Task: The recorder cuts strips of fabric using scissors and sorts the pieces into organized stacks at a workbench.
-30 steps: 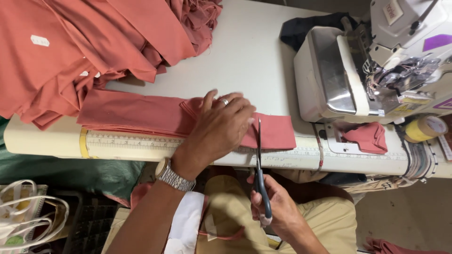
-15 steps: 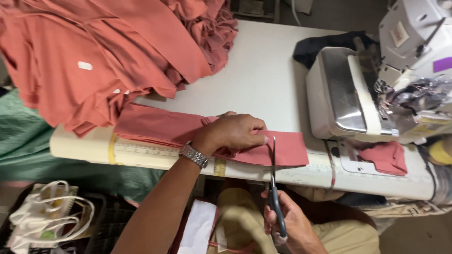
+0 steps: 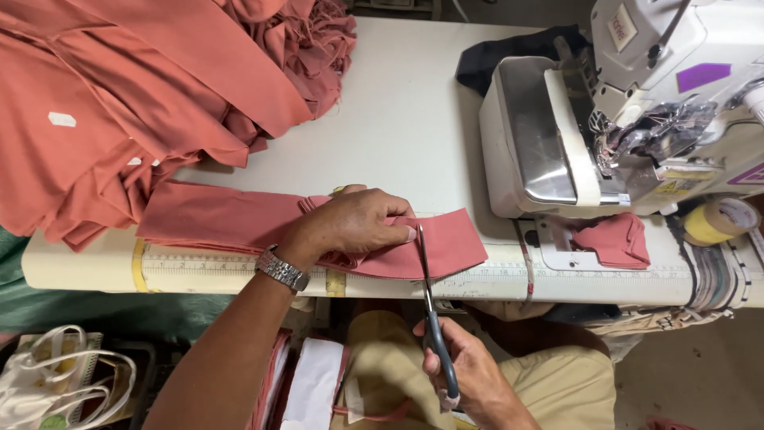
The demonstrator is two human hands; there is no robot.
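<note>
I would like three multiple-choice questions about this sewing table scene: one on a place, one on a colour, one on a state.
1. Where does the left hand rest?
A. on the folded fabric strip
B. on the sewing machine
C. on the tape roll

2. What colour is the strip?
A. blue
B. salmon-red
C. white

3. The scissors in the right hand are:
A. lying on the table
B. hanging from the machine
C. held, blades at the strip

Key: 1 A, the palm presses the strip; 2 B, it matches the garment pile; 3 C, the blades meet the cloth beside the fingertips.
</note>
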